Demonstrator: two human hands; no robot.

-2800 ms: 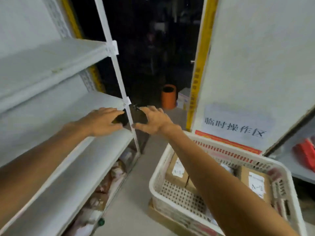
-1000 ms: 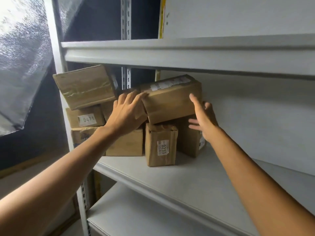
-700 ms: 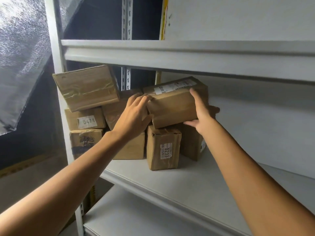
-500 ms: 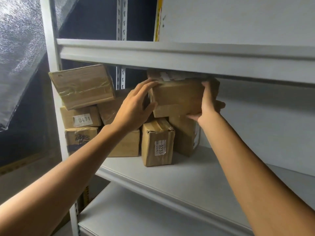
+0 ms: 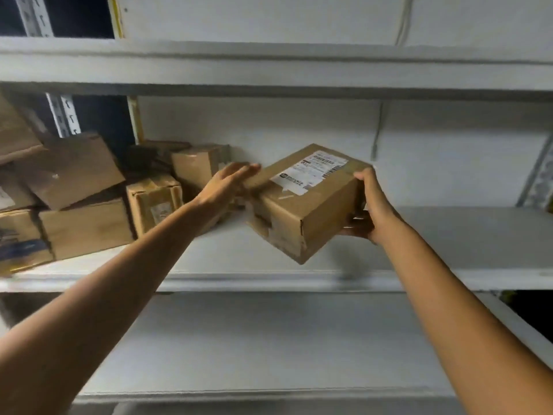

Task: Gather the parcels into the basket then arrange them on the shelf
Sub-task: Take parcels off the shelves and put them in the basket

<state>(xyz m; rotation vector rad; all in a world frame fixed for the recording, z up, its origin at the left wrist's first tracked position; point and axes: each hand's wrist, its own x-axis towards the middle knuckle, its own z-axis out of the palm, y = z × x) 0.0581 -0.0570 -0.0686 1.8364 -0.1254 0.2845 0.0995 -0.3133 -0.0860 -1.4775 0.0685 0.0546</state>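
I hold the labelled parcel (image 5: pixel 311 211) tilted above the middle shelf (image 5: pixel 463 241), right of the stacked boxes (image 5: pixel 83 223), right hand (image 5: pixel 372 205) curled round its right end, left hand (image 5: pixel 227 184) flat on the left end, fingers straight and together.

The parcel (image 5: pixel 302 205) is brown cardboard, its label (image 5: pixel 311 169) white with black print and barcode stripes; the stacked parcels (image 5: pixel 83 223) are brown too, one box (image 5: pixel 21 244) marked blue and yellow; the shelf (image 5: pixel 269 283) is pale grey.
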